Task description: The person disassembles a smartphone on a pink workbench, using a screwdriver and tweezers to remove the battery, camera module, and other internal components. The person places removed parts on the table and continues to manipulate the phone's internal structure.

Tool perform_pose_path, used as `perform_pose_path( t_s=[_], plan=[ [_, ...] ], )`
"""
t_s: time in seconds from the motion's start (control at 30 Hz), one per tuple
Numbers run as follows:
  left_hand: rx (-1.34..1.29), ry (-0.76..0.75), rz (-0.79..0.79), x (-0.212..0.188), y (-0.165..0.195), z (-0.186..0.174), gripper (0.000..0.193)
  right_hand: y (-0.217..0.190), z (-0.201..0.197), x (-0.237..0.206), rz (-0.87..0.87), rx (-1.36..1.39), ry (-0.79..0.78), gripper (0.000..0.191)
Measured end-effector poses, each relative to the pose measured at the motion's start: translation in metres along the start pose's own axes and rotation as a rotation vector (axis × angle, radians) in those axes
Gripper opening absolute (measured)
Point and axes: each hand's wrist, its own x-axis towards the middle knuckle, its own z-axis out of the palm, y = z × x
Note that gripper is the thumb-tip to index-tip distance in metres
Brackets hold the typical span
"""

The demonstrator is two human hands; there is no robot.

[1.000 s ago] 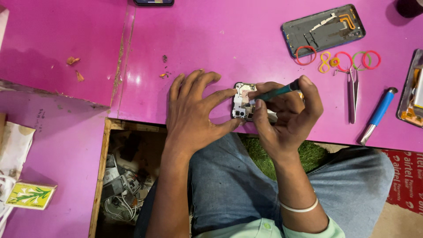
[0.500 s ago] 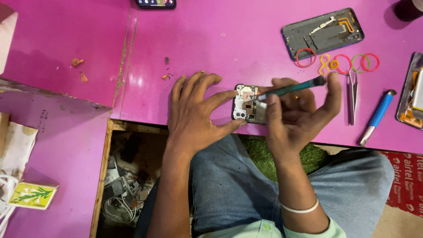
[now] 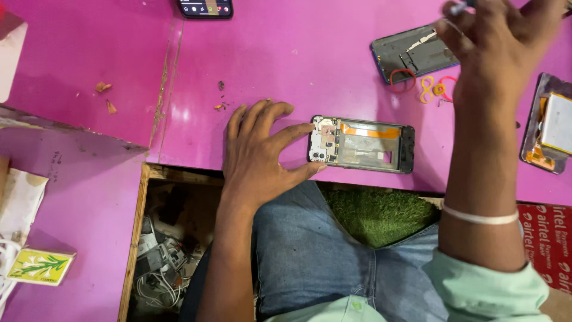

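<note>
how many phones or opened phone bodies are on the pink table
4: an opened phone steadied by the left hand, a back shell near the raised right hand, another opened unit at the right edge, a lit phone at top. Others may lie outside the picture.

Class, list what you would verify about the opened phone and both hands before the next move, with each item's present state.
1. Left hand steadies the opened phone: ok.
2. Phone lies flat on the pink table: ok.
3. Right hand grips a tool: ok; its tip is out of view.
4. Tool is on the phone: not ok, the hand is raised.
5. Rubber bands lie apart from the phone: ok.
</note>
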Motion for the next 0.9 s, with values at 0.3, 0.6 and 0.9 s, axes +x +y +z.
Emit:
perform_pose_path(
  t_s=[0.3, 0.6, 0.9],
  plan=[
    [-0.005, 0.001, -0.002, -0.001, 0.000, -0.003, 0.062, 0.056, 0.015, 0.037, 0.096, -0.188, -0.232, 0.025],
    [0.001, -0.009, -0.005, 0.003, -0.003, 0.002, 0.063, 0.059, 0.016, 0.041, 0.193, -0.234, -0.207, 0.030],
    [0.004, -0.018, -0.019, 0.002, -0.005, 0.004, 0.065, 0.068, 0.010, 0.044, 0.169, -0.200, -0.229, 0.034]
  ],
)
